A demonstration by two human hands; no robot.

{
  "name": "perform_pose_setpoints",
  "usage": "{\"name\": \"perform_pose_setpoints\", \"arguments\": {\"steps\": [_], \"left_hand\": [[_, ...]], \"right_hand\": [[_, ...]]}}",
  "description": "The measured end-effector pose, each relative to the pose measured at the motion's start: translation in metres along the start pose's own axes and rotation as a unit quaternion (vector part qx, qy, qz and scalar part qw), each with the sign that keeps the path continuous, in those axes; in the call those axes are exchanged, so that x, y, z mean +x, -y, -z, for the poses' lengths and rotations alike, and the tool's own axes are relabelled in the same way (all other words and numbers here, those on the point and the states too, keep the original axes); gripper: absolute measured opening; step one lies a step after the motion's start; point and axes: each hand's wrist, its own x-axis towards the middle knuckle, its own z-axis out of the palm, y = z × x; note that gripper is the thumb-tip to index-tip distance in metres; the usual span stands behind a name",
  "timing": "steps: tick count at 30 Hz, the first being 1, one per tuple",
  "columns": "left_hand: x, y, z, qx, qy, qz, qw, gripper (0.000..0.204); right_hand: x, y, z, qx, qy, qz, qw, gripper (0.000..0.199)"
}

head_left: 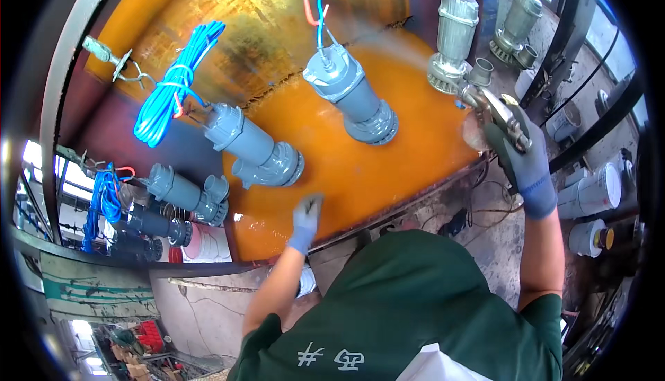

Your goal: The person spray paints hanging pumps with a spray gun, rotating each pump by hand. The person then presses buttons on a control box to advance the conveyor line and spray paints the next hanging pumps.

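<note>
My right hand (516, 149), in a grey-and-blue glove, is closed around a metal spray gun (500, 114). A pale mist spreads leftward from near the gun across the orange surface. Just beyond the gun hangs a bare silvery pump (456, 34). My left hand (307, 216), in a similar glove, hovers over the orange-coated tray (388, 194) with its fingers curled and nothing visible in them. Nearest to it is a glossy grey-painted pump (253, 145). Another grey pump (353, 93) hangs by its blue cable in the middle.
More grey pumps (183, 190) hang at the left beside coiled blue cables (173, 90). A metal hook (114, 62) is at the upper left. White buckets (589, 190) stand on the right, near a dark frame post (564, 41). Hoses (495, 208) lie on the floor.
</note>
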Motion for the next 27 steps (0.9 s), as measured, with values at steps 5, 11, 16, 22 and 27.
{"name": "perform_pose_setpoints", "arguments": {"steps": [5, 11, 16, 22, 27], "left_hand": [[-0.179, 0.167, 0.031, 0.182, -0.004, 0.21, 0.961, 0.028], [-0.314, 0.19, 0.058, 0.184, 0.081, 0.418, 0.886, 0.027], [-0.356, 0.256, 0.065, 0.209, 0.038, 0.355, 0.91, 0.029], [-0.305, 0.217, 0.037, 0.154, 0.051, 0.423, 0.891, 0.034], [-0.273, 0.195, 0.035, 0.187, 0.104, 0.337, 0.917, 0.037]], "right_hand": [[-0.031, -0.002, -0.007, -0.014, 0.154, 0.154, 0.976, 0.029], [-0.034, -0.015, -0.001, 0.036, 0.116, -0.002, 0.993, 0.032], [-0.015, -0.024, 0.009, 0.047, -0.029, 0.013, 0.998, 0.036], [-0.036, 0.0, 0.011, -0.089, 0.18, 0.034, 0.979, 0.031], [-0.026, 0.011, -0.017, -0.089, 0.064, 0.037, 0.993, 0.023]]}}
